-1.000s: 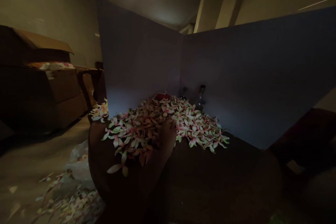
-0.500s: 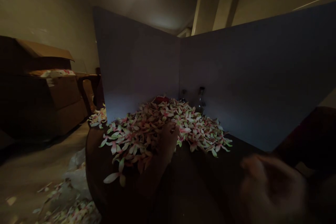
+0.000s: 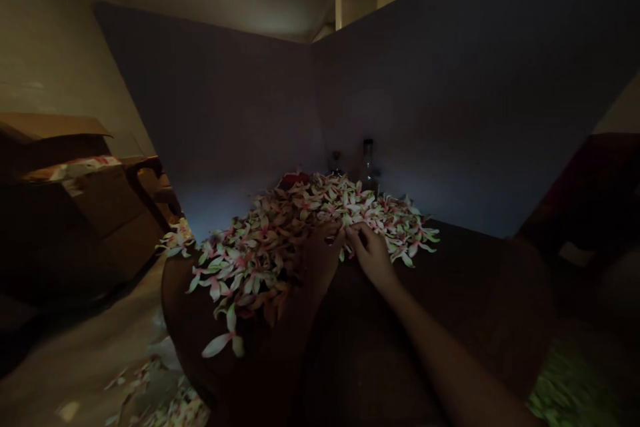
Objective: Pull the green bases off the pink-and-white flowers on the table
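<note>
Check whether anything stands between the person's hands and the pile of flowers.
Nothing visible does. The left hand and the right hand are both at the front of the pile of flowers, touching the blooms. The glass bottle stands behind the pile, not between.

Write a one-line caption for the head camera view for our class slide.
Left hand and right hand work in pink-white flowers heaped on a dark table.

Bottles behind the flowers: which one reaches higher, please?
The clear glass bottle on the right: it rises well above the flower pile, while the shorter dark bottle to its left barely shows over the flowers.
</note>
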Demonstrator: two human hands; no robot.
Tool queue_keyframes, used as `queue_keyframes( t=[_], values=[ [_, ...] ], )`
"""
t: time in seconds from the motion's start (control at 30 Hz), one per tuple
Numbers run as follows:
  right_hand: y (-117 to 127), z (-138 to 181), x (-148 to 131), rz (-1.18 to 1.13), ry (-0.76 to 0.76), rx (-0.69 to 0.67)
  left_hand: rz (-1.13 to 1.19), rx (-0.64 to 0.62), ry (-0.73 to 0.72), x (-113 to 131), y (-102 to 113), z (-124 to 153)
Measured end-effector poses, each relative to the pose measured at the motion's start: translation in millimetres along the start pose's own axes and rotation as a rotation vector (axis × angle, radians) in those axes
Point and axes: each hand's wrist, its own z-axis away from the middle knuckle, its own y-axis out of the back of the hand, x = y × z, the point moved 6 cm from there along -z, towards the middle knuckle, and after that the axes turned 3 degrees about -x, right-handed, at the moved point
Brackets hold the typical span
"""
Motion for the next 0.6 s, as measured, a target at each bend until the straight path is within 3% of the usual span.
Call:
queue_keyframes(
  t=[0.17,0.6],
  values=[
    [3.4,-7.7,15.3,-0.065,-0.023,-0.027,-0.014,-0.093,-0.01,7.0,-4.4,2.8],
    [3.8,-12.1,23.2,-0.286,-0.159,-0.097,0.012,-0.195,0.025,-11.7,-8.0,-0.9]
  ],
)
